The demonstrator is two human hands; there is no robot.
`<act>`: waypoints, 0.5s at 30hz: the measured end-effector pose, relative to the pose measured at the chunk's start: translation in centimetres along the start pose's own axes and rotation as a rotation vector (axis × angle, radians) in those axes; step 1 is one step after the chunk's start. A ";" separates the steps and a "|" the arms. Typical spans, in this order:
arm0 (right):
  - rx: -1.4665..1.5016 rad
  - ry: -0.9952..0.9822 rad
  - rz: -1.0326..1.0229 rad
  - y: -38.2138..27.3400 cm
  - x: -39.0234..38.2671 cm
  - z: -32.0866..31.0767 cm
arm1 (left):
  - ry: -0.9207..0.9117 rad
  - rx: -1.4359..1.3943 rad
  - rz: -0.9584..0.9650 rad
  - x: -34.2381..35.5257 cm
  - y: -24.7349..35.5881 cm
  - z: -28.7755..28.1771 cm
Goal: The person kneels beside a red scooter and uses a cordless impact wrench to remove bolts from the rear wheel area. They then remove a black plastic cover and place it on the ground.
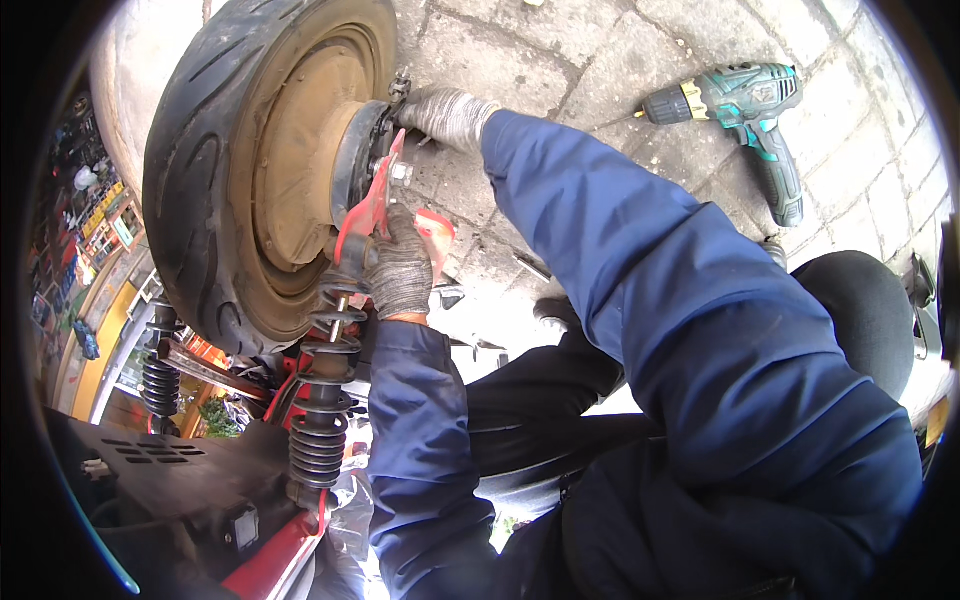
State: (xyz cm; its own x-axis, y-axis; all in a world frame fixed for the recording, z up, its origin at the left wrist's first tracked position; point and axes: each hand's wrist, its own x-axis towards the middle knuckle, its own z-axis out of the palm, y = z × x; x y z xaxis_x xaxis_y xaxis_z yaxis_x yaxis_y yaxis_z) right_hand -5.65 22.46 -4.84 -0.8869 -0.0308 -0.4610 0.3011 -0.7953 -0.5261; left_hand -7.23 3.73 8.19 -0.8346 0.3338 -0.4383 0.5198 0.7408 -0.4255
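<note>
A wheel with a black tyre (200,180) and a dusty brown hub (295,160) fills the upper left. My left hand (403,262), in a grey knit glove, is closed around the lower part of a red metal bracket (368,210) beside the hub, just above the coil-spring shock absorber (318,430). A bolt with a nut (401,173) sticks out of the bracket above that hand. My right hand (445,115), gloved alike, is at the far side of the dark brake drum (355,160), by a small metal fitting (400,86). Its fingers are curled and their tips are hidden.
A teal and black cordless drill (750,115) lies on the stone paving (620,70) at upper right, its bit toward my right sleeve. A second shock absorber (160,375) and a dark plastic cover (180,470) are at lower left. Shelves of goods (90,220) stand at far left.
</note>
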 end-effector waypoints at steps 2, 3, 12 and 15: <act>0.031 0.047 0.045 -0.5 0.5 -0.9 | -0.033 -0.075 -0.004 0.1 -0.4 0.5; 0.009 0.056 0.113 -1.0 0.9 -1.5 | 0.022 -0.007 0.000 0.2 -0.5 0.6; -0.371 0.215 -0.205 -3.2 0.9 -2.9 | 0.012 -0.032 -0.002 0.0 0.3 -0.4; -0.793 0.248 -0.272 -4.6 1.1 -3.0 | -0.077 -0.147 -0.089 -0.1 1.0 -1.3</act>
State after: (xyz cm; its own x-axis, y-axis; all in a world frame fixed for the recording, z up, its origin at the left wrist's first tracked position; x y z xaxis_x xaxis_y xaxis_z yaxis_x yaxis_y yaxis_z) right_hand -6.93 27.94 -5.04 -0.8895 0.3047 -0.3404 0.3266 -0.0970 -0.9402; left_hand -6.89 5.20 8.85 -0.8567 0.2214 -0.4659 0.4073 0.8446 -0.3476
